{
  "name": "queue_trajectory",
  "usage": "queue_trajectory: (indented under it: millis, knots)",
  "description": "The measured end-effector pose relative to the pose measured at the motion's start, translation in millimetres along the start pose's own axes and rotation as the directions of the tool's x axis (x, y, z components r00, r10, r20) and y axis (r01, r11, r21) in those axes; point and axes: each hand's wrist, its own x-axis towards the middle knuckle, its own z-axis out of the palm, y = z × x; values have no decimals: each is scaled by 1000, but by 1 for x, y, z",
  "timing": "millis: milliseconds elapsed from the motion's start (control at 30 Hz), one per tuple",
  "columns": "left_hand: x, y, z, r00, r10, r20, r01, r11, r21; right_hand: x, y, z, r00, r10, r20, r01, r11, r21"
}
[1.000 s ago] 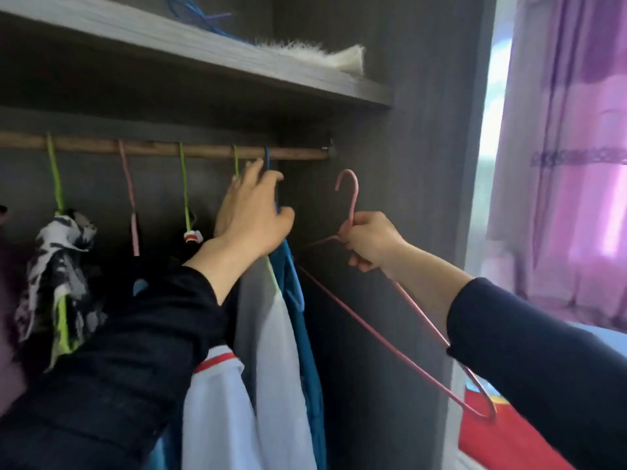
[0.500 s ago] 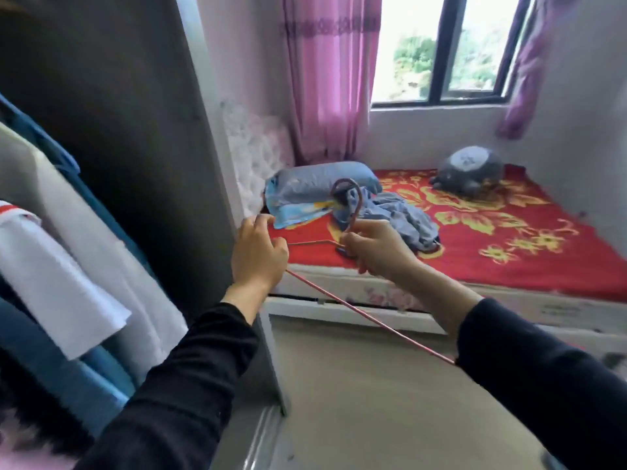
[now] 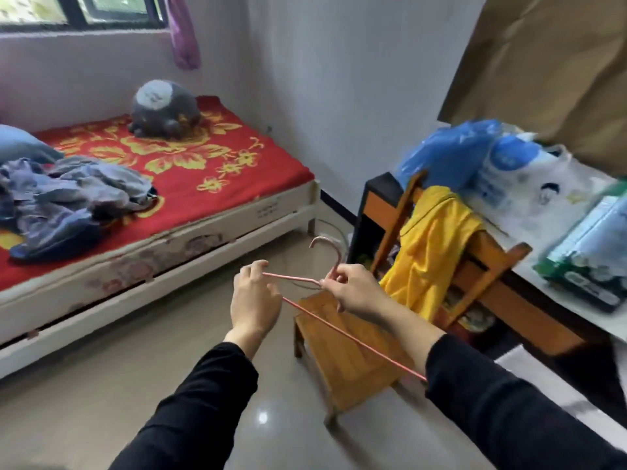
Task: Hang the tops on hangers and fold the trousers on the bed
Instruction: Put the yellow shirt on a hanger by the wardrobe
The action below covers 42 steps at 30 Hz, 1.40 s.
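Observation:
A thin pink wire hanger [image 3: 342,332] is held in front of me over the floor. My right hand [image 3: 356,291] pinches it at the neck, just below the hook. My left hand [image 3: 252,300] grips the hanger's left shoulder end with curled fingers. A yellow top [image 3: 431,245] is draped over the back of a wooden chair [image 3: 346,354] just right of my hands. A crumpled pile of blue-grey clothes [image 3: 68,198] lies on the bed [image 3: 210,171] with the red flowered cover at the left.
A grey plush toy [image 3: 163,108] sits at the bed's far end, a blue pillow [image 3: 20,144] at the left edge. A table [image 3: 529,252] at the right carries plastic bags [image 3: 515,171] and packages. Shiny bare floor [image 3: 118,385] lies between bed and chair.
I have turned from the wardrobe rail past the bed towards the chair. My left hand left the hanging clothes and took the hanger's end; my right hand kept the hanger.

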Motion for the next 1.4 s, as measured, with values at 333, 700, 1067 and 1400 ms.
queue_trajectory:
  millis: [333, 700, 1067, 1400]
  knots:
    - [6, 164, 210, 964, -17, 264, 49, 992, -113, 15, 124, -217, 947, 91, -309, -56, 991, 121]
    - [130, 251, 322, 911, 39, 412, 46, 980, -194, 95, 142, -324, 719, 208, -663, 63, 931, 360]
    - [208, 264, 301, 671, 288, 684, -256, 955, -151, 152, 144, -347, 737, 236, -634, -46, 953, 301]
    - [186, 315, 126, 514, 478, 712, 88, 796, -598, 144, 74, -317, 990, 14, -139, 21, 968, 248]
